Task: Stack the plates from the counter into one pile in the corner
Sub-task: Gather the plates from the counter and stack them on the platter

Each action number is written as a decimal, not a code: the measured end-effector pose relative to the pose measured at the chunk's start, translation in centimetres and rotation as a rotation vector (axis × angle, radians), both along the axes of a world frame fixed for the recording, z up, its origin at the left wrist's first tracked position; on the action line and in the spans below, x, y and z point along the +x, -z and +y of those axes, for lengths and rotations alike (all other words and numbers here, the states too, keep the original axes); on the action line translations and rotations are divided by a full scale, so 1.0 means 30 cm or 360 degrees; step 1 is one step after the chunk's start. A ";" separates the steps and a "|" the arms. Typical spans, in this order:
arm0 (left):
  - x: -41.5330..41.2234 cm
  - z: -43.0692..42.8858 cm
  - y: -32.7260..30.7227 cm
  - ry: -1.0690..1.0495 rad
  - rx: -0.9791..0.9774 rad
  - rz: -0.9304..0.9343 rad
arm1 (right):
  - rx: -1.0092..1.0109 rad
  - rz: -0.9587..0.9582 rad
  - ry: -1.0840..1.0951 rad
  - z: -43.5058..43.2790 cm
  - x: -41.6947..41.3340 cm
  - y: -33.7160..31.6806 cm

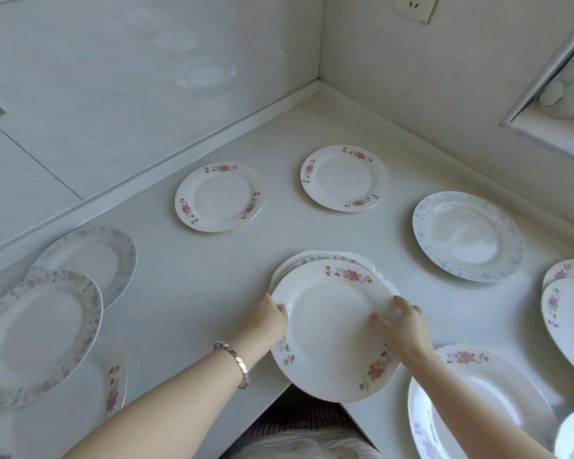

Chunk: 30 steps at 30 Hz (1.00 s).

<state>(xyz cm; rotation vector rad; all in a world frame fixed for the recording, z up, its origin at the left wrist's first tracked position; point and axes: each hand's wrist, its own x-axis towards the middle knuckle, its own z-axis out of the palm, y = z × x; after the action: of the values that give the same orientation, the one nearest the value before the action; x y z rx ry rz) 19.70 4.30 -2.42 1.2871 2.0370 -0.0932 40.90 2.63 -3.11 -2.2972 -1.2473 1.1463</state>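
A small pile of plates [332, 329] sits at the counter's inner front edge, topped by a white plate with pink flowers. My left hand [269, 318] grips the pile's left rim. My right hand [403, 326] grips its right rim, fingers over the top plate. Two pink-flowered plates lie farther back: one [220, 197] at centre left, one [344, 177] nearer the corner [318, 83]. A blue-patterned plate [468, 236] lies at the right.
Overlapping plates lie at the left: a grey-flowered one [37, 336], a pale blue one [90, 256] behind it, a pink-flowered one [80, 412] beneath. At the right are an oval platter [478, 409] and more plates [570, 316]. A window sill [550, 130] juts out upper right.
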 end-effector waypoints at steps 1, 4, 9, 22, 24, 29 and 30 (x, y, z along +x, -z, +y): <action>0.011 0.008 -0.003 0.0016 -0.0010 0.0040 | -0.0014 -0.0022 0.0006 0.002 0.002 0.007; 0.049 0.026 -0.009 0.0027 -0.0051 0.0193 | -0.0043 -0.0081 0.0025 0.013 0.008 0.019; 0.095 0.041 -0.001 -0.0046 -0.0151 0.0247 | -0.0101 -0.0304 -0.0089 0.021 0.021 0.033; 0.111 0.047 0.004 -0.0349 -0.0209 0.0129 | -0.0047 -0.0259 -0.0049 0.039 0.016 0.067; 0.104 0.034 0.017 -0.0477 -0.0167 0.0004 | -0.0024 -0.0201 -0.0004 0.030 0.010 0.077; 0.085 -0.006 0.012 -0.0449 -0.0047 -0.0237 | -0.0017 -0.0131 0.0030 0.023 -0.007 0.089; 0.079 -0.011 0.013 -0.0419 -0.0016 -0.0259 | -0.0007 -0.0114 0.0046 0.024 -0.007 0.090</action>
<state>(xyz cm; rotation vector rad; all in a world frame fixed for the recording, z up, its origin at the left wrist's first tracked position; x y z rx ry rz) 22.06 3.98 -2.83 0.9761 2.0415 0.1187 40.69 3.35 -5.80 -2.3709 -1.2337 1.0668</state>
